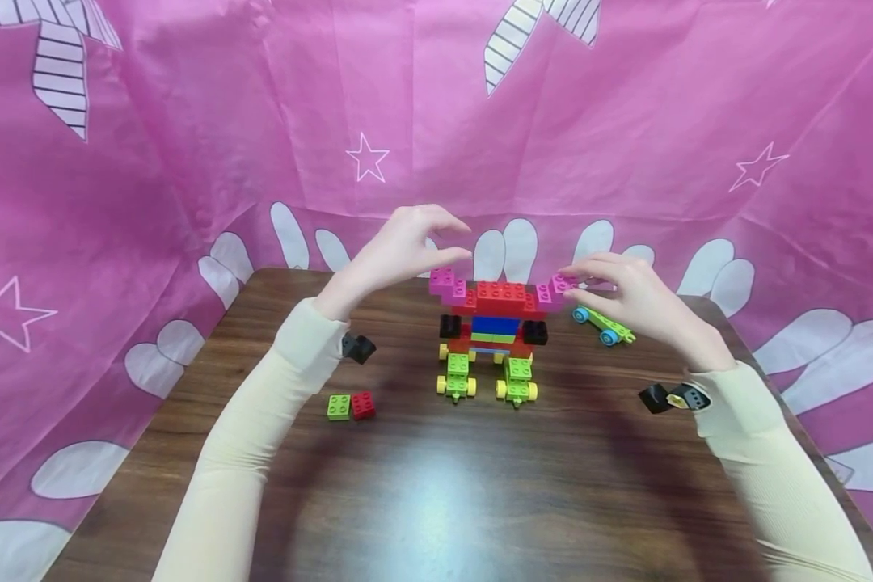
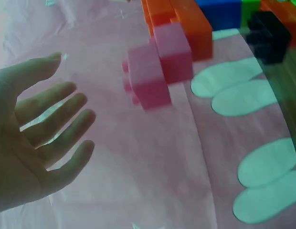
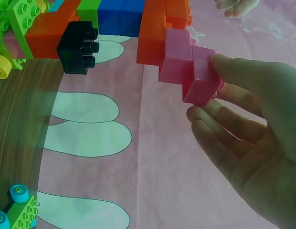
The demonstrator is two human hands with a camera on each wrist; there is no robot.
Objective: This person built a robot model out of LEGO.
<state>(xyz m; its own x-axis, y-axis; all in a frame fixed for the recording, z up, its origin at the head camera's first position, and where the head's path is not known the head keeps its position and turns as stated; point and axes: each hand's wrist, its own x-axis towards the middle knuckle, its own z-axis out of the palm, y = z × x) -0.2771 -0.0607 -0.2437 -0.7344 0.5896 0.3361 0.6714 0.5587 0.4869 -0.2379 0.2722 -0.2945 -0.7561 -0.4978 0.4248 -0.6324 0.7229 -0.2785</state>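
A figure of toy building bricks stands upright on the table, with a red top brick (image 1: 500,297), a blue middle (image 1: 496,327), black side bricks (image 1: 535,332) and green wheeled feet (image 1: 518,380). Pink bricks step outward at both upper ends. My right hand (image 1: 629,295) pinches the outermost right pink brick (image 3: 203,74) between thumb and fingers. Beside the left pink bricks (image 2: 149,76), my left hand (image 1: 411,242) hovers slightly above and apart from them. Its fingers are spread and loosely bent, with nothing between them, as the left wrist view shows.
On the wooden table (image 1: 422,469), a loose green brick (image 1: 339,407) and red brick (image 1: 363,405) lie at the left. A green wheeled base (image 1: 602,325) with blue wheels rests behind the right hand. Pink patterned cloth (image 1: 444,121) hangs around the back and sides.
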